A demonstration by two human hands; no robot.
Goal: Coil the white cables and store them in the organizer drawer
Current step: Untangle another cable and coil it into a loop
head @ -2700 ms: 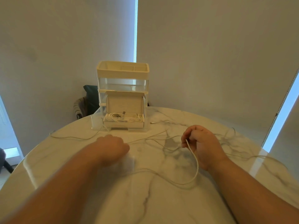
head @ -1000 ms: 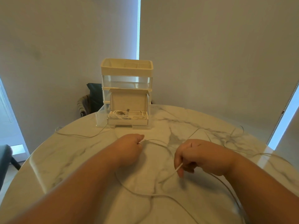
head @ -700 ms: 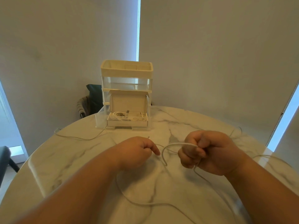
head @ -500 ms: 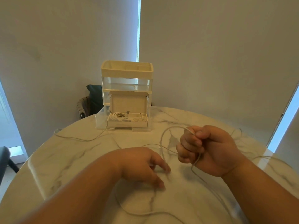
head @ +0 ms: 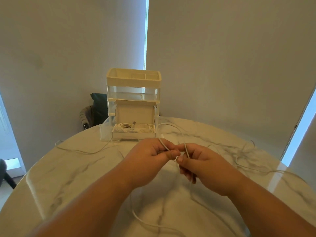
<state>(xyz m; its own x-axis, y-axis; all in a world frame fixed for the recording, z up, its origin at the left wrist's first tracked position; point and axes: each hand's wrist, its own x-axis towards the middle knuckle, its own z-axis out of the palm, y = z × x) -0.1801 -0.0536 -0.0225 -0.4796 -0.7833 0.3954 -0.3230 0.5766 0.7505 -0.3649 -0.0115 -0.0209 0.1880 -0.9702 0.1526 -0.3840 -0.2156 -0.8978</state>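
Head cam: we see L hand & R hand meeting just above the marble table, fingertips touching. Both curled, pinching one white cable; strands cross L knuckles & R index. Slack trails toward us on the tabletop. Organizer stands at the far edge, bottom drawer pulled out w/ open box holding coiled cables. More loose cables lie far R.

cable hidden where my fingers meet | tabletop cut by bottom edge | coils in drawer too small to count | chair half behind organizer
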